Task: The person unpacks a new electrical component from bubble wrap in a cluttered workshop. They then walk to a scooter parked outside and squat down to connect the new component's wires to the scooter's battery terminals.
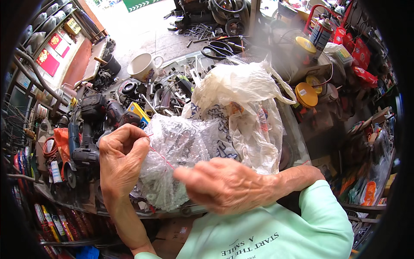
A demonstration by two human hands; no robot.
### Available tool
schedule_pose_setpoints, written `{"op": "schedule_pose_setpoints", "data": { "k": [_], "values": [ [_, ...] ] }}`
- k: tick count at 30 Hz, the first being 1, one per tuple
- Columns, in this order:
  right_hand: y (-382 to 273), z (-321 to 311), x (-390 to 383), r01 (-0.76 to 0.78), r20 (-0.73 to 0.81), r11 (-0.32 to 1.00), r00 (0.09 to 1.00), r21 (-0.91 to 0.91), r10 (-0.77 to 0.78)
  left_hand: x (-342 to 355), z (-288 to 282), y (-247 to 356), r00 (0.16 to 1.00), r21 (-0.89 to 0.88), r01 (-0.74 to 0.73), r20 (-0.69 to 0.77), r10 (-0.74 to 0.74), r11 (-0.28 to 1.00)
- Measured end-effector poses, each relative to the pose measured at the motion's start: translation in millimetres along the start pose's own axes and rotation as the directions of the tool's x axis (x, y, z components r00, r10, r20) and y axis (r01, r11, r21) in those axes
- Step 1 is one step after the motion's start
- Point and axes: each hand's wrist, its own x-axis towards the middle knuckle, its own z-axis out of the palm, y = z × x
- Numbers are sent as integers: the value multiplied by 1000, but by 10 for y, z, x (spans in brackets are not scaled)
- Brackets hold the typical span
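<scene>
A thin red string (161, 156) runs slantwise between my two hands, above a crumpled clear bubble-wrap bundle (172, 183). My left hand (122, 157) is closed in a pinch on its upper end, thumb against the forefinger. At the lower end my right hand (224, 183) is curled with its knuckles up. Motion blurs its fingertips, but the string leads right into them. What lies inside the bubble wrap cannot be made out. Touching the wrap on its far right side is a white plastic bag (241, 86) with dark printing.
Cordless power tools (92, 114) crowd the bench at left, near a yellow-and-blue box (139, 113). Loose metal parts surround a white mug (144, 67) farther back. Yellow-lidded tubs (306, 95) and a spray can (321, 33) stand at right. Black-handled scissors (217, 49) lie at the back.
</scene>
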Motion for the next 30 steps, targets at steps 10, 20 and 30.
{"op": "schedule_pose_setpoints", "data": {
  "k": [10, 20, 30],
  "values": [
    [252, -43, 97, -319, 313, 637, 941, 702, 127, -79, 137, -144, 978, -126, -39, -209, 12, 991],
    [292, 61, 147, -292, 194, 674, 956, 678, 219, -88, -156, -13, 952, -483, 139, 305, 18, 864],
    [253, -159, 197, -335, 216, 761, 942, 556, 257, 14, -200, -46, 925, -344, 266, 355, -137, 901]
  ]
}}
